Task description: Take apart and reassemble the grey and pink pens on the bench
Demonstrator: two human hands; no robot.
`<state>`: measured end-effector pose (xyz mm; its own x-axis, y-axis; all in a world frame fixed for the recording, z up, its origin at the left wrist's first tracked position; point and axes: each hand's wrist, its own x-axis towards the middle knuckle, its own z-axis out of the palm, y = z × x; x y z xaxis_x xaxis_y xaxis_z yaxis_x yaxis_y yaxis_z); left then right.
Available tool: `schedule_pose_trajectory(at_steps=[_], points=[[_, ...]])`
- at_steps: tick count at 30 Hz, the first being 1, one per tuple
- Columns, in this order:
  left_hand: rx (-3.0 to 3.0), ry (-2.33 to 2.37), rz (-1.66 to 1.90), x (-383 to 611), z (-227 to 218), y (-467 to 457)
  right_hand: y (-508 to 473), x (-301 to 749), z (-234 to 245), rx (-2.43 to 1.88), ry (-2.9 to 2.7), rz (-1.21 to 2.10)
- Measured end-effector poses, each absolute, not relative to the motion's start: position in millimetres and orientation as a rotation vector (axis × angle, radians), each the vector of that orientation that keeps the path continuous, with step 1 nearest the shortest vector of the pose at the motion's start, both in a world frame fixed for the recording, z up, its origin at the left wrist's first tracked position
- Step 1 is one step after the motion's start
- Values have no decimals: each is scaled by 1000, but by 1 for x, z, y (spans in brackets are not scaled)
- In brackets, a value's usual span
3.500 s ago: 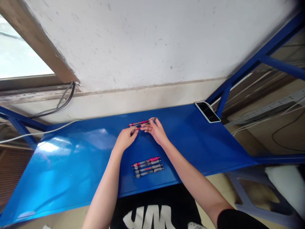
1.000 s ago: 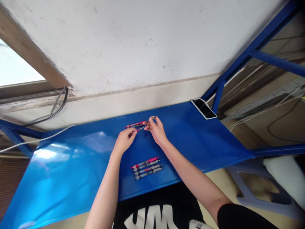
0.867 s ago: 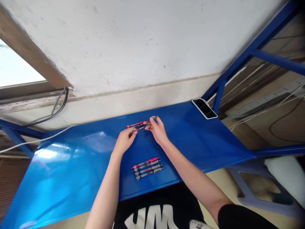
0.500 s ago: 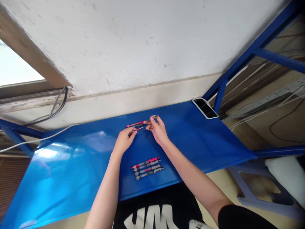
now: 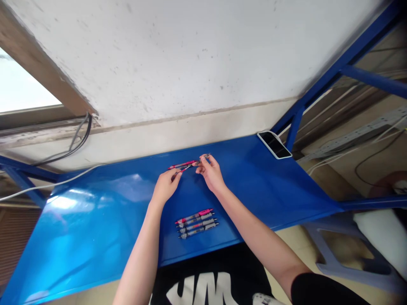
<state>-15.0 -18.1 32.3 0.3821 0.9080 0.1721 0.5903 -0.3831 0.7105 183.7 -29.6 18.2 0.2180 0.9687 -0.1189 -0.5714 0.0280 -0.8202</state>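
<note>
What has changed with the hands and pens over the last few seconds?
Little. The right hand had its fingers stretched toward the left hand; now they pinch the grey pen barrel. The left hand still pinches the thin red refill. The row of four pens, the pink pen and the phone stayed put.

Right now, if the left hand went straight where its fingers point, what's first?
Probably the pink pen lying on the table just beyond the left hand, which pinches a thin refill. Depth is hard to judge. The right hand holds a pen barrel alongside.
</note>
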Motion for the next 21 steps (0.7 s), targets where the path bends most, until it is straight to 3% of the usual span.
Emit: schedule_pose_trajectory(at_steps=[21], points=[[2104,1282,752,-14,31,-18,-33,182,19,-779,-595,1413]])
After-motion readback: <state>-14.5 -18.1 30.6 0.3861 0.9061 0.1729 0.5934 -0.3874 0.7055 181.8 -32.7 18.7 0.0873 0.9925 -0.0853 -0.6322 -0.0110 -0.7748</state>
